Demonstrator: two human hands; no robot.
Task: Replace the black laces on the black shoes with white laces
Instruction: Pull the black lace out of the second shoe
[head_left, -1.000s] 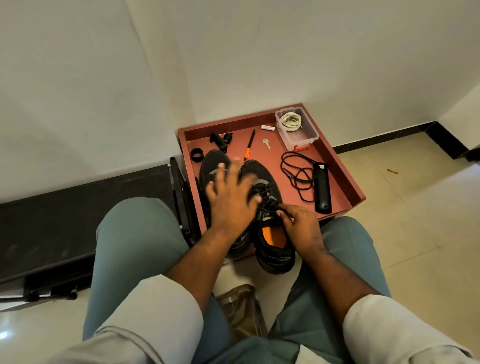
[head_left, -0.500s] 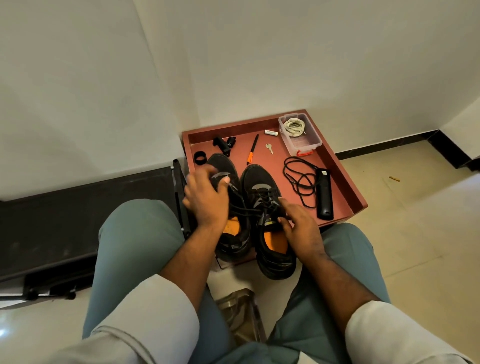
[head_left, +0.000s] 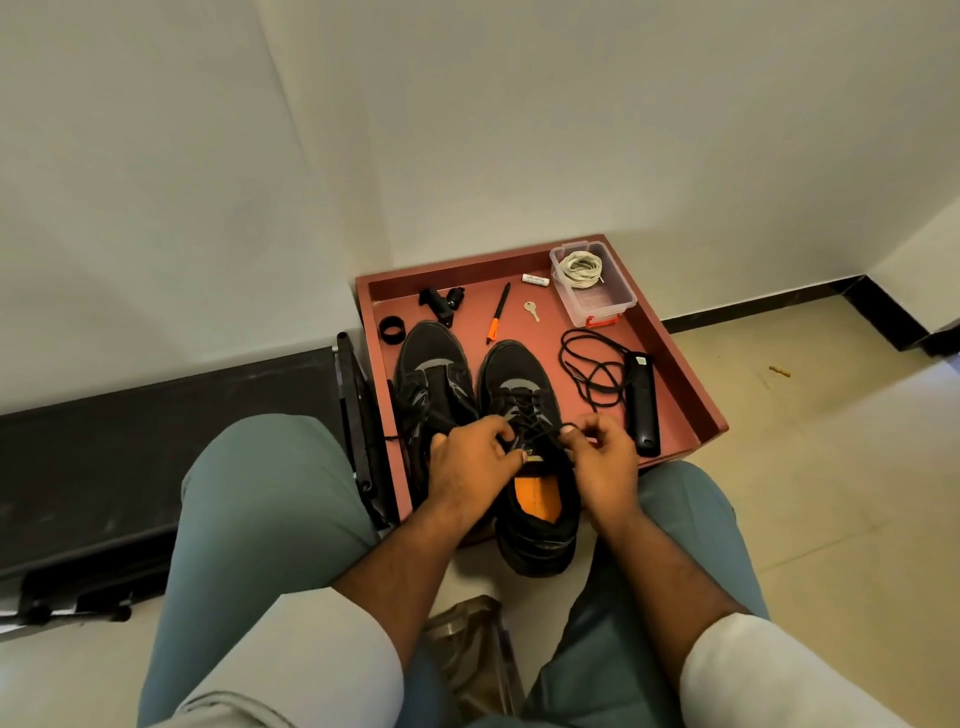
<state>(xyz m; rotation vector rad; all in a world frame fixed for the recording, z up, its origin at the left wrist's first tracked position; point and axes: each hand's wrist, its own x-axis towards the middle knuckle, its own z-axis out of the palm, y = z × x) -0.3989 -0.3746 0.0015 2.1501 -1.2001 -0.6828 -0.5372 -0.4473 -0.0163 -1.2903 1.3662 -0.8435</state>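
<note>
Two black shoes stand side by side on a red tray (head_left: 680, 364). The left shoe (head_left: 431, 374) shows no lace in its eyelets. The right shoe (head_left: 524, 395), with an orange insole, still carries a black lace (head_left: 535, 423). My left hand (head_left: 470, 462) pinches the lace at the top eyelets on the shoe's left side. My right hand (head_left: 602, 457) pinches the lace on its right side. A loose black lace (head_left: 592, 369) lies coiled to the right of the shoes. White laces (head_left: 582, 267) sit coiled in a clear plastic box (head_left: 602, 304) at the tray's far right corner.
On the tray lie a black handled tool (head_left: 643, 405), a key (head_left: 531, 310), an orange-tipped pen (head_left: 497, 314), a small white tube (head_left: 536, 280), a black ring (head_left: 391, 330) and a black clip (head_left: 441, 304). A black case (head_left: 156, 441) lies to the left. White walls stand behind.
My left hand came off the left shoe and moved right onto the right shoe's lace. My right hand shifted up to pinch the lace's other side.
</note>
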